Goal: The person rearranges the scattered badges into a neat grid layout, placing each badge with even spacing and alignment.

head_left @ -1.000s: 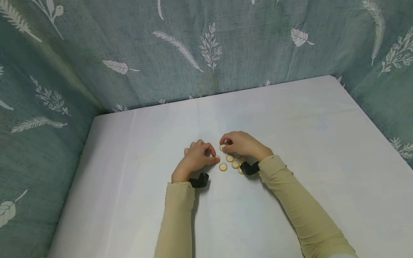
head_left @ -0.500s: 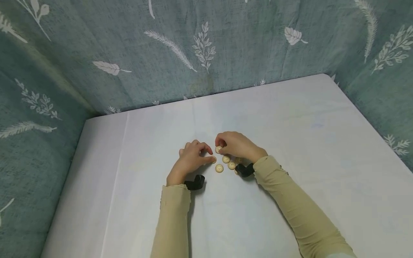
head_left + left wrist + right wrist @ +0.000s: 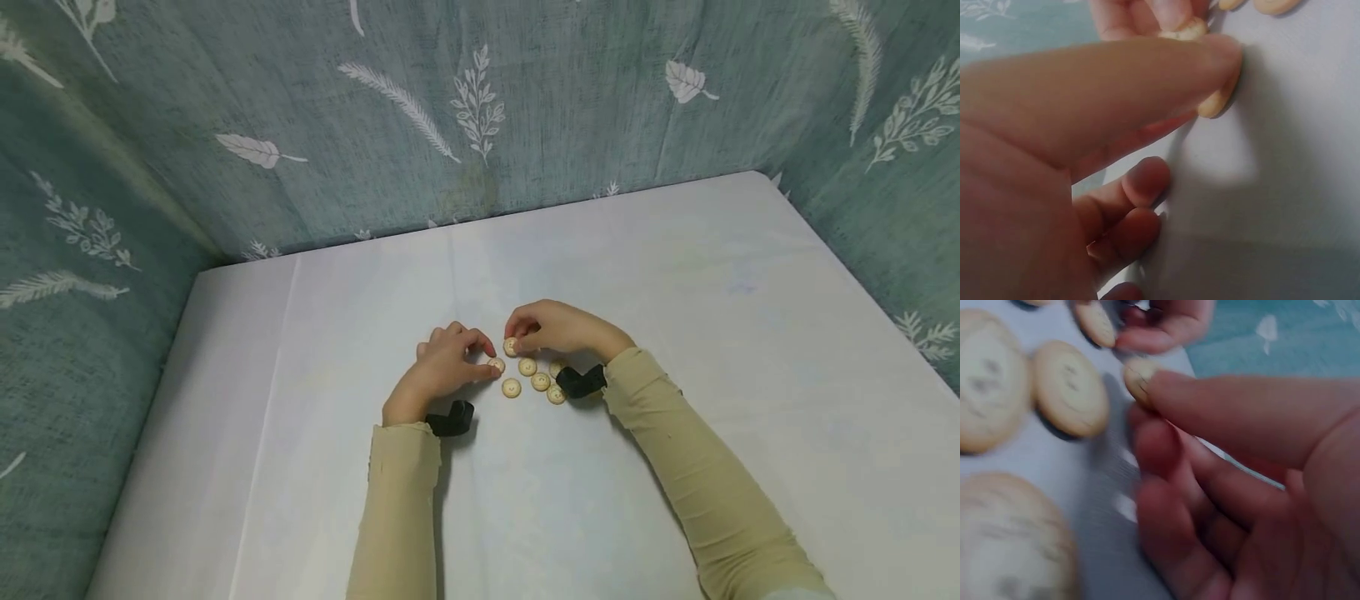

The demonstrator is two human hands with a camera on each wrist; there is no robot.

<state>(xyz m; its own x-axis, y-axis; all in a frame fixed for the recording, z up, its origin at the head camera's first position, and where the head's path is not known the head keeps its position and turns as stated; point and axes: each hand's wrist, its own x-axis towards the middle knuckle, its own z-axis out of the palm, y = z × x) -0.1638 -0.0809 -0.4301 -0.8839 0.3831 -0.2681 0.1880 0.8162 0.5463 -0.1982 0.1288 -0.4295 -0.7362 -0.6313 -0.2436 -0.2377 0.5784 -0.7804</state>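
Several round beige wooden buttons lie in a cluster on the white table (image 3: 675,275) in the head view, among them one (image 3: 512,387) nearest me and another (image 3: 541,382) beside it. My left hand (image 3: 489,360) pinches a button (image 3: 497,365) at the cluster's left edge against the cloth; the left wrist view shows my thumb (image 3: 1147,75) over that button (image 3: 1219,103). My right hand (image 3: 519,340) pinches a second button (image 3: 511,346) at the far side. In the right wrist view that button (image 3: 1138,378) sits under my thumb tip.
Teal leaf-print fabric (image 3: 480,108) walls the table at the back, left and right. A black wrist strap (image 3: 450,417) rests on the cloth behind my left hand, and another strap (image 3: 581,381) behind my right. Loose buttons (image 3: 1069,387) lie just beside my right fingers.
My right wrist has shifted slightly to the right, uncovering two more buttons beneath it. Both hands keep their pinches in nearly the same place.
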